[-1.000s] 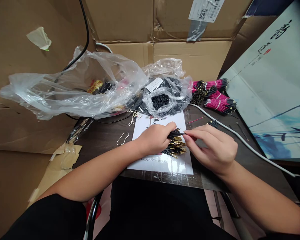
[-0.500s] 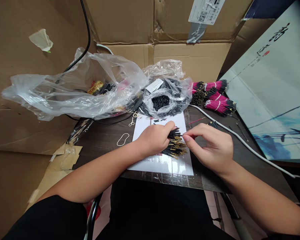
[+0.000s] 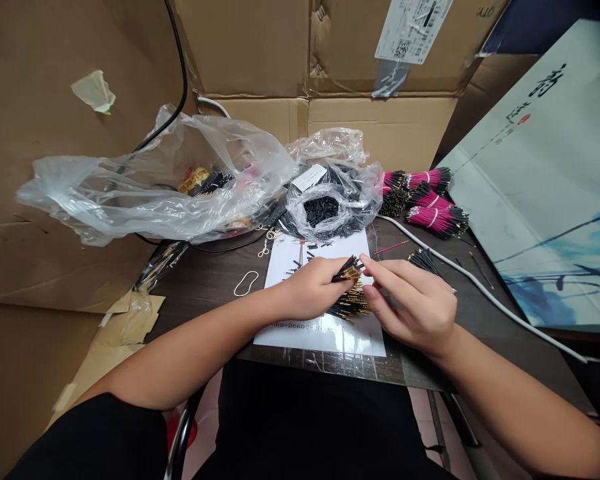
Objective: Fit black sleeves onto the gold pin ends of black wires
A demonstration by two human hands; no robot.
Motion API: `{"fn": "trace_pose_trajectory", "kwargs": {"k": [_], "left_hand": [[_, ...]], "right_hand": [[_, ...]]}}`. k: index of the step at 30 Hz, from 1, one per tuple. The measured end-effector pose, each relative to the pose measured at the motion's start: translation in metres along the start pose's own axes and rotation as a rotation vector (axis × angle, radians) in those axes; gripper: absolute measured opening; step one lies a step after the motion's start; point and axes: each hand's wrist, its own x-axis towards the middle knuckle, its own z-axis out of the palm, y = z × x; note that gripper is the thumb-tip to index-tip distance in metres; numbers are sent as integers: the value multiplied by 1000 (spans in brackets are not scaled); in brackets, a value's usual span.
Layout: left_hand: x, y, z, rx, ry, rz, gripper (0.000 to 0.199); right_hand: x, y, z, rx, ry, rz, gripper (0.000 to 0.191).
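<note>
My left hand (image 3: 310, 287) is wrapped round a bundle of thin wires (image 3: 349, 270), whose black ends with gold-coloured tips stick out past the thumb. More gold-tipped black ends (image 3: 350, 305) lie just below that hand, over a white sheet (image 3: 320, 340). Close by on the right, my right hand (image 3: 415, 300) has its index fingertip at the ends of the bundle. Its thumb stands apart from the index finger, and I see nothing held between them. Small loose black sleeves (image 3: 311, 248) are scattered on the sheet beyond my left hand.
An open plastic bag of black sleeves (image 3: 321, 208) stands behind the sheet. Pink wire bundles (image 3: 433, 217) lie at the back right, past a white cable (image 3: 460, 270). A large clear bag (image 3: 170, 200) spreads at the left. A loose rubber band (image 3: 246, 283) rests on the table.
The right thumb and index finger, pinched at a wire end before, have come apart. The left hand has turned, its grip now on a smaller upper bunch. The view has tilted slightly.
</note>
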Motion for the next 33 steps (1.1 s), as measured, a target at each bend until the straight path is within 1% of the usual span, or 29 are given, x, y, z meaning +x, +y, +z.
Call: {"fn": "trace_pose_trajectory", "kwargs": {"k": [3, 5, 8, 10, 14, 18, 22, 24, 26, 29, 33], "left_hand": [[-3, 3, 1, -496, -330, -243, 35], [-5, 3, 0, -710, -509, -363, 37], [-5, 2, -1, -844, -667, -425, 35], [-4, 2, -2, -878, -731, -453, 36], [-2, 2, -2, -917, -756, -492, 39], [-1, 3, -1, -919, -769, -509, 39], [-1, 2, -1, -906, -757, -534, 40], [-1, 1, -1, -898, -754, -540, 40], [-1, 1, -1, -892, -755, -544, 39], [-1, 1, -1, -896, -742, -544, 39], [-2, 1, 2, -914, -685, -563, 39]], "right_hand": [[0, 0, 0, 27, 21, 21, 63], [-1, -1, 0, 73, 37, 24, 61], [0, -3, -1, 148, 52, 35, 56], [2, -4, -1, 167, 65, 63, 51], [5, -3, 0, 170, 101, 114, 42], [7, -2, 1, 202, 115, 173, 26], [7, -3, 1, 206, 125, 225, 20], [7, -4, 1, 214, 130, 237, 20], [6, -4, 1, 207, 129, 217, 23], [5, -3, 1, 173, 119, 157, 30], [4, 2, 0, 132, 112, 74, 36]]}}
